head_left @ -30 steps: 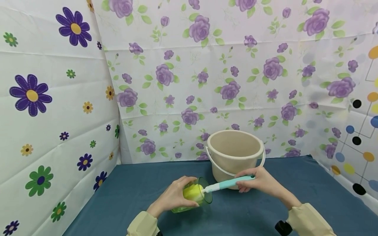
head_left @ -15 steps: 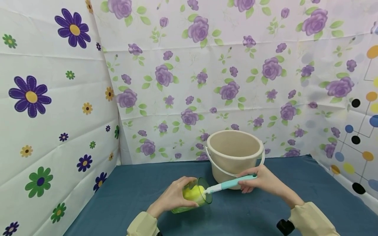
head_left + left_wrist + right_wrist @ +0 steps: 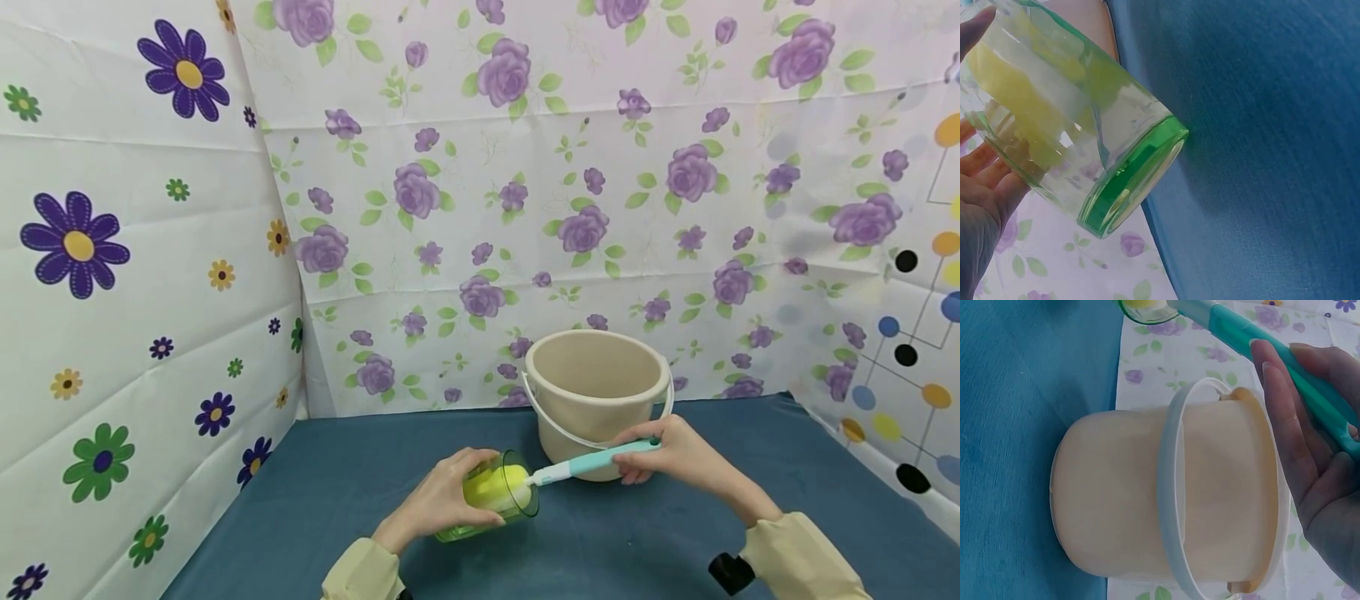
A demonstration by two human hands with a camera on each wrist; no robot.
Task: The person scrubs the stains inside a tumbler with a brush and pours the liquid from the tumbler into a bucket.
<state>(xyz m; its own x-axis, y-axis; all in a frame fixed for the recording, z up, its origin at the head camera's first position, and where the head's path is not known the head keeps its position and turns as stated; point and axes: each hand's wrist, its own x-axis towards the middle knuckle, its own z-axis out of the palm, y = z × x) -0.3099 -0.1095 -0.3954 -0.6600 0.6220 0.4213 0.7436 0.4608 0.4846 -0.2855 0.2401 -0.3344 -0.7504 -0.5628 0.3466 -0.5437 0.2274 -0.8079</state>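
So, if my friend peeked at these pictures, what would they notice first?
Probably the big cream bucket standing on the blue cloth. Next, perhaps, the bright yellow sponge inside the tilted, green-tinted glass in the left hand; the right hand grips its turquoise handle.

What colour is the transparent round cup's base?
Green; the thick base shows best in the left wrist view.
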